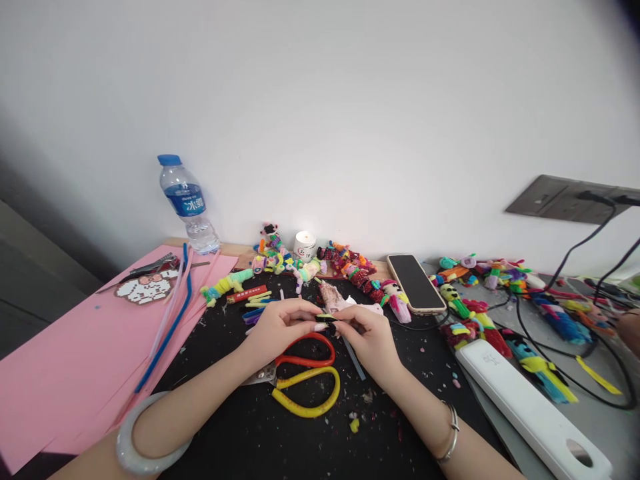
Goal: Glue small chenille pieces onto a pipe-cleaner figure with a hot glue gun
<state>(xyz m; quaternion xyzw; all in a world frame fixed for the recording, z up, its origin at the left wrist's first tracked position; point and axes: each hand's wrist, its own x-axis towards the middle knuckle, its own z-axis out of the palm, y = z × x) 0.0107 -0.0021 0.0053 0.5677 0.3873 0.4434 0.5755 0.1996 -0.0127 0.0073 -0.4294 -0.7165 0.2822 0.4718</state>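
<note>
My left hand (289, 328) and my right hand (369, 340) meet over the black work surface, fingertips closed in a pinch. Between them is a small black and yellow-green fuzzy piece (326, 319), like pipe cleaner; the fingers cover much of it. Below the left hand lie scissors (307, 400) with one red and one yellow handle loop, their blades partly hidden by my forearm. A thin grey-blue stick (354, 360) shows under the right hand. Cut pipe cleaners (254, 316) in purple, blue and yellow lie beside the left hand.
Pink sheets (65, 333) with long pipe cleaners (173, 333) lie at left, near a water bottle (186, 200). Pipe-cleaner dolls (363, 283), a paper cup (305, 245) and a phone (416, 283) line the back. A white device (530, 407), more dolls and black cables occupy the right.
</note>
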